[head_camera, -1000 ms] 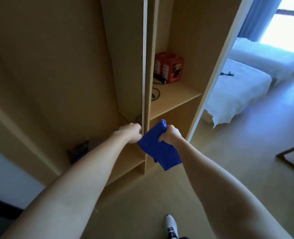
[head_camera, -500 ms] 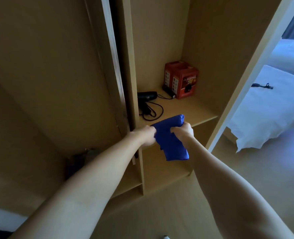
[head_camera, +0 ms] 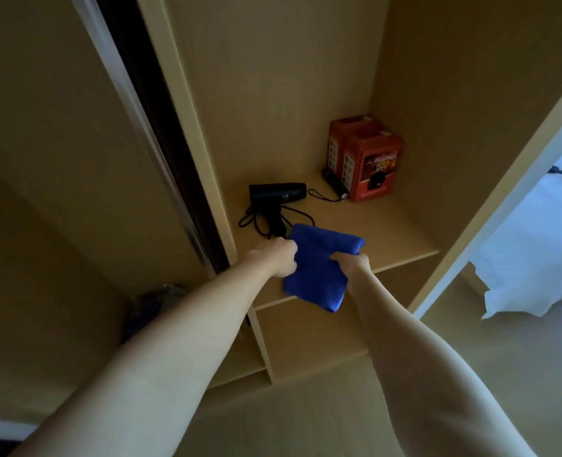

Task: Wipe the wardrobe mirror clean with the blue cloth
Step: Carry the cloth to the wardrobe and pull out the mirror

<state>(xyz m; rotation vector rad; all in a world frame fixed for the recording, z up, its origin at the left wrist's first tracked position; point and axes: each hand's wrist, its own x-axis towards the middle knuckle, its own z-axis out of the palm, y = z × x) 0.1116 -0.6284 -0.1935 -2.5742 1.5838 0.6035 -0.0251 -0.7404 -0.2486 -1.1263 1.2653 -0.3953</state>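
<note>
**Cloth gathered over the shelf**

The blue cloth (head_camera: 319, 265), hanging loose a second ago, is now bunched into a folded bundle between the left hand (head_camera: 278, 260) and right hand (head_camera: 353, 263), raised over the shelf (head_camera: 388, 232) near the hair dryer (head_camera: 278, 194).

Shelf (head_camera: 388, 232) lay bare at front right. Black dryer (head_camera: 278, 192) and its looped cord (head_camera: 259, 222) crowded the left, just beyond the cloth (head_camera: 319, 268). Red boxes (head_camera: 367, 159) filled the back right corner. Door edge (head_camera: 147, 133) closed off the left.
</note>
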